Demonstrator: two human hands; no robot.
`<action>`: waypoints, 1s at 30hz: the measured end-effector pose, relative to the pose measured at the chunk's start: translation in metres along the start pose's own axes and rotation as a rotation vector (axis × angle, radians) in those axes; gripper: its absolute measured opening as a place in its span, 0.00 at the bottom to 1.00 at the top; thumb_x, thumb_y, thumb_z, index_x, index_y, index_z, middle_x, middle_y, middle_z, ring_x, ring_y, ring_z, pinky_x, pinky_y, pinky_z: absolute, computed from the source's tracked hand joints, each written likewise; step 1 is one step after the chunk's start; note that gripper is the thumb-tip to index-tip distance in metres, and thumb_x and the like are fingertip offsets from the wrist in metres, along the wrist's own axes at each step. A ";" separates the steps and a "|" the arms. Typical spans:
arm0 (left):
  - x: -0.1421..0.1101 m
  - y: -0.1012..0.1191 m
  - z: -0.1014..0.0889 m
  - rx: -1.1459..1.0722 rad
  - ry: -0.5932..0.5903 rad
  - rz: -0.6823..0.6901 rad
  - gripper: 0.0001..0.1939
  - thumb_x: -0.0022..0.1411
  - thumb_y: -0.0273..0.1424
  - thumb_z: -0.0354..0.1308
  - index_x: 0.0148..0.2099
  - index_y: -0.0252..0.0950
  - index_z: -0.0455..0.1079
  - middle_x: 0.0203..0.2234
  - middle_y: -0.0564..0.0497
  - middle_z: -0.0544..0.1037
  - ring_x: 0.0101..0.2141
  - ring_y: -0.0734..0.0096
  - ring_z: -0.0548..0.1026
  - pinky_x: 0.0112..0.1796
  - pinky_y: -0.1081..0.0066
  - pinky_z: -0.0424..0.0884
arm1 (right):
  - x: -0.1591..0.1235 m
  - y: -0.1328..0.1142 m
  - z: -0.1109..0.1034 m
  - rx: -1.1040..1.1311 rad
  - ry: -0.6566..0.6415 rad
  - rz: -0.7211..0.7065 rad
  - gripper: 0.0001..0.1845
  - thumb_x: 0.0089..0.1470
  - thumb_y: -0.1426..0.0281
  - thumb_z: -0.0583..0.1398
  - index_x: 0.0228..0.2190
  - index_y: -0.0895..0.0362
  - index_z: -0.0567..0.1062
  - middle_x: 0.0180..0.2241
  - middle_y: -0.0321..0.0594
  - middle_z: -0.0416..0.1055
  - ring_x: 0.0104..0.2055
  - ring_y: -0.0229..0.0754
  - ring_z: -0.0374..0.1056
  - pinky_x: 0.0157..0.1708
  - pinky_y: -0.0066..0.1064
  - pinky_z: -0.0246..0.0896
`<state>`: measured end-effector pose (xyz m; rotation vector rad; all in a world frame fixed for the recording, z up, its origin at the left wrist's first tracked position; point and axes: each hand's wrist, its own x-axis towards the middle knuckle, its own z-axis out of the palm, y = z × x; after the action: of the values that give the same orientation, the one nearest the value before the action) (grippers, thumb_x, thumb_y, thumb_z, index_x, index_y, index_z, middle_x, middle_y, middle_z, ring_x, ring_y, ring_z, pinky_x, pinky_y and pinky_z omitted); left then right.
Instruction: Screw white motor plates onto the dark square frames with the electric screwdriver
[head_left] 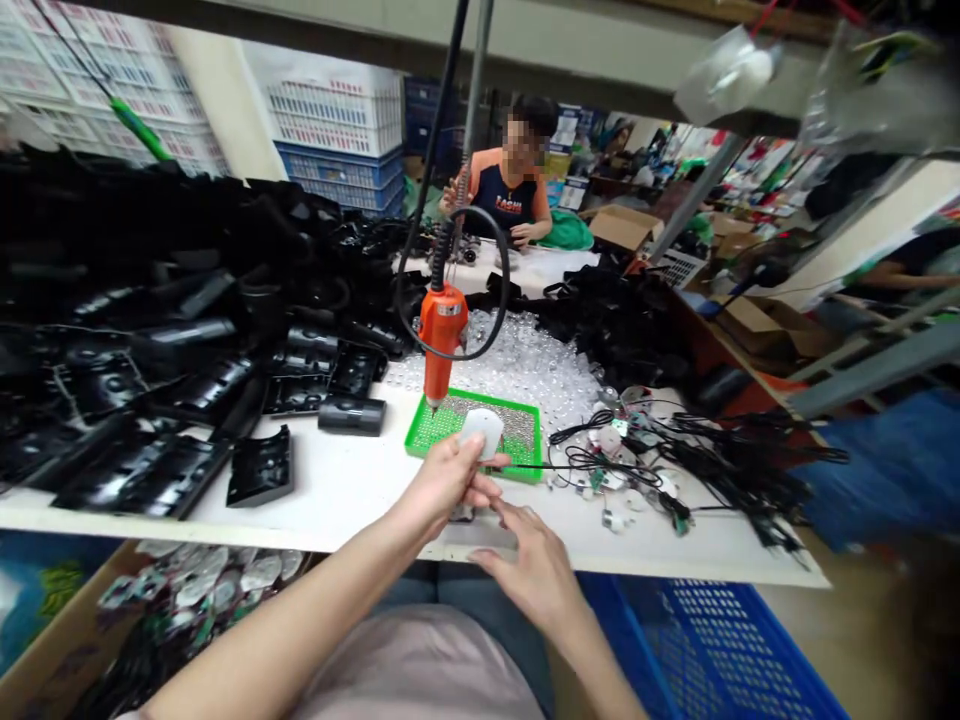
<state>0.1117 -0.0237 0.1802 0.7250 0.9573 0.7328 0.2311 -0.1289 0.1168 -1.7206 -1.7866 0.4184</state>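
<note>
My left hand (448, 478) pinches a flat, whitish rounded part (482, 432) between thumb and fingers, over the near side of a green tray (412, 440). Small metal screws (517, 425) lie in the tray. A thin black cable (532, 466) runs rightward from beside the left fingers. My right hand (531, 552) is just to the right and nearer to me, its thumb and fingers apart, fingertips close to the left fingers; whether they touch is unclear. Above the tray hangs an orange electric screwdriver (442, 330), tip down, with a looped black cord.
Black plastic shells (259, 467) cover the table's left side. Clear small parts (525, 355) are heaped behind the tray. Black cables with small boards (600, 450) lie to the right. A blue crate (712, 640) stands below the table. A co-worker (510, 190) sits across.
</note>
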 end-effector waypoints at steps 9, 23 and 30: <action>-0.005 -0.018 -0.014 -0.035 0.022 0.046 0.13 0.61 0.38 0.61 0.38 0.32 0.68 0.34 0.44 0.81 0.21 0.76 0.76 0.20 0.80 0.70 | 0.004 -0.012 0.022 0.037 0.088 0.056 0.08 0.54 0.67 0.61 0.37 0.55 0.76 0.30 0.41 0.76 0.32 0.46 0.74 0.34 0.34 0.70; -0.018 -0.019 -0.074 0.922 -0.262 0.339 0.09 0.62 0.35 0.53 0.37 0.37 0.72 0.25 0.54 0.73 0.28 0.69 0.70 0.31 0.76 0.63 | 0.004 -0.001 -0.031 0.059 0.125 -0.324 0.24 0.57 0.77 0.58 0.53 0.48 0.69 0.42 0.43 0.73 0.44 0.44 0.71 0.41 0.35 0.73; -0.016 -0.033 -0.082 0.826 -0.283 0.282 0.15 0.62 0.38 0.54 0.28 0.35 0.72 0.22 0.54 0.70 0.26 0.71 0.68 0.28 0.77 0.60 | 0.011 -0.003 -0.025 -0.021 -0.068 -0.401 0.27 0.57 0.82 0.52 0.55 0.49 0.66 0.44 0.45 0.71 0.46 0.44 0.69 0.44 0.38 0.72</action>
<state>0.0393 -0.0372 0.1288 1.6669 0.8926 0.4347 0.2450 -0.1236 0.1398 -1.3269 -2.1289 0.2884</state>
